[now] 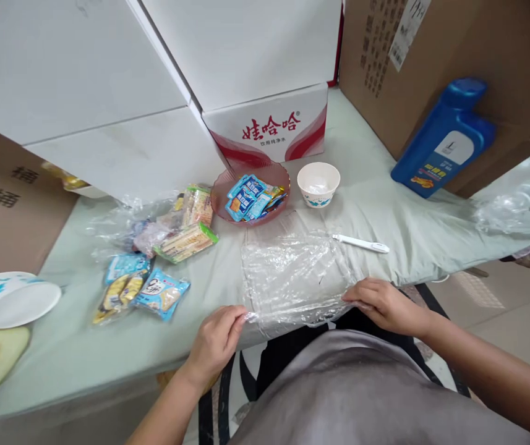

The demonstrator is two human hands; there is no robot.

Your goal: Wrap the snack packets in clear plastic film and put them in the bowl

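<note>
A clear plastic bag lies flat on the pale green table at its near edge. My left hand pinches the bag's near left corner. My right hand grips its near right corner, fingers closed. Beyond the bag a white pen-like stick lies on the cloth. A pink glass dish holds several blue snack packets, and a small white bowl stands to its right.
Loose snack packets and crumpled wrap lie at the left. White cartons and brown boxes stand behind. A blue jug leans at the right. A white plate sits far left.
</note>
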